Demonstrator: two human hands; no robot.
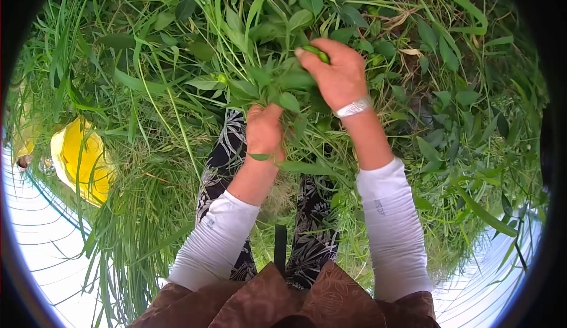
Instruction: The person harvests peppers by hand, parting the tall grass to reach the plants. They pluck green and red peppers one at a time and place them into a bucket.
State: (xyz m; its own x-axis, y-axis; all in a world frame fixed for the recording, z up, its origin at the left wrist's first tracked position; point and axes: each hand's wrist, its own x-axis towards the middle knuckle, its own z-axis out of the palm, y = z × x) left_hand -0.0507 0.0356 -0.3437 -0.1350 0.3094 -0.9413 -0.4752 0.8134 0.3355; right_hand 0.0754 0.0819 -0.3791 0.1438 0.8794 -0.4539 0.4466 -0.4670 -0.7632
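My right hand (344, 78), with a whitish band at the wrist, is closed on a green chili pepper (318, 53) that sticks out between thumb and fingers. Lower and to the left, my left hand (264, 132) is closed at the leafy stems of a pepper plant (289, 100); leaves cover part of its fingers. A small round green fruit (222, 78) shows among the leaves left of my hands. White sleeves (390, 221) cover both forearms.
Tall grass (142, 180) and pepper foliage surround me. A yellow-lined bag or bucket (82, 159) stands in the grass at the left. Near the left edge, a small part of what may be another person appears. My patterned trouser legs (313, 227) are below my hands.
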